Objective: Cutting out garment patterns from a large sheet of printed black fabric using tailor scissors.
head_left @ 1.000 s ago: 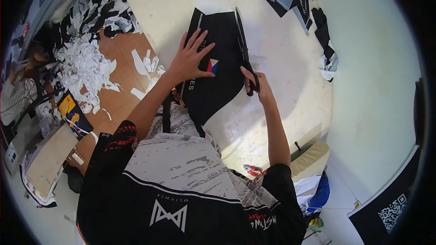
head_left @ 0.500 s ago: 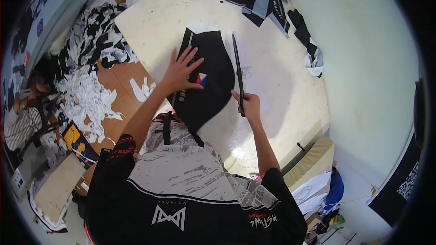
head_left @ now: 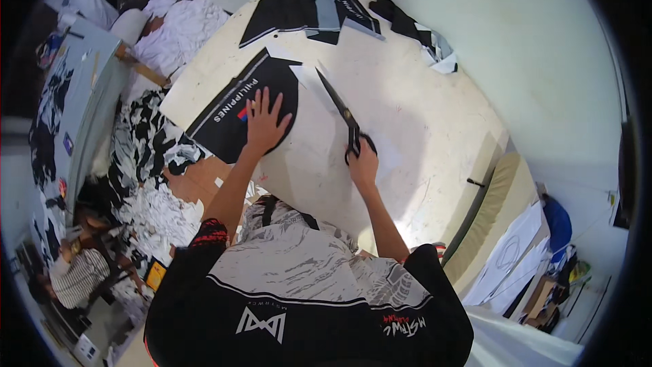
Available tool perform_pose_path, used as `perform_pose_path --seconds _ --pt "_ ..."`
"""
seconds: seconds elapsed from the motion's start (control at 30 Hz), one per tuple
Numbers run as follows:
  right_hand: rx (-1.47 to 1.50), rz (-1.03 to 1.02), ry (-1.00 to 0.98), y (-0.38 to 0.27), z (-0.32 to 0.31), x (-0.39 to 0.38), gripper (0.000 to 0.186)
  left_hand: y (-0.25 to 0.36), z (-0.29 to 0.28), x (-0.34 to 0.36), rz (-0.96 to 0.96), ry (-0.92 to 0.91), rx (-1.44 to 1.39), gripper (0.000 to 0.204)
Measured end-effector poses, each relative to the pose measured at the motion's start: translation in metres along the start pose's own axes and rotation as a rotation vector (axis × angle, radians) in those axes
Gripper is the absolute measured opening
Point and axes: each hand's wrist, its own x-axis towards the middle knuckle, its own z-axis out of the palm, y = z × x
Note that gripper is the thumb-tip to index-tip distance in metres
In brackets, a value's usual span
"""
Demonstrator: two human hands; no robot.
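A black fabric piece [head_left: 219, 137] with white lettering, a small coloured flag patch and a curved right edge lies flat on the pale table. My left hand [head_left: 266, 126] rests on it palm down, fingers spread, partly covering the patch. To its right, my right hand [head_left: 365, 165] grips the handles of long black scissors [head_left: 337, 103]. Their blades are together and point away from me, up and to the left, apart from the fabric. White paper or cloth [head_left: 307, 73] lies between the fabric's far corner and the blade tip.
Black and grey fabric pieces [head_left: 299, 10] lie at the table's far side, with more scraps [head_left: 414, 30] along its right rim. White and black offcuts [head_left: 156, 211] are heaped on the floor at left. Another person [head_left: 80, 277] sits at lower left. A padded beige board [head_left: 492, 207] stands at right.
The black fabric piece has turned and moved left with my left hand on it. The scissors now tilt left, farther from the fabric's edge. The whole view has also shifted.
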Motion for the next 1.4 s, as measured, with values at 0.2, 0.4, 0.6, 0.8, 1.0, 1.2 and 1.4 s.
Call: perform_pose_path --seconds 0.2,0.4,0.6,0.8,1.0,1.2,1.4 --pt "0.09 0.372 0.009 0.015 -0.057 -0.19 0.035 0.055 -0.009 0.004 0.41 -0.223 -0.273 0.076" --pt "0.196 0.576 0.057 0.081 -0.079 -0.328 0.023 0.074 0.003 -0.023 0.451 -0.305 -0.356 0.077" --pt "0.278 0.67 0.109 0.042 -0.087 -0.267 0.031 0.072 0.014 -0.039 0.316 -0.18 -0.227 0.077" --pt "0.603 0.903 -0.275 0.04 -0.123 -0.258 0.026 0.047 0.008 -0.047 0.33 -0.209 -0.163 0.088" --pt "0.75 0.927 -0.586 0.052 -0.128 -0.287 0.025 0.039 0.0 -0.058 0.329 -0.223 -0.198 0.098" --pt "0.855 0.854 -0.573 0.068 -0.104 -0.25 0.023 0.043 -0.005 -0.067 0.344 -0.23 -0.223 0.098" --pt "0.798 0.834 -0.549 0.056 -0.102 -0.229 0.043 0.043 -0.007 -0.073 0.329 -0.242 -0.217 0.098"
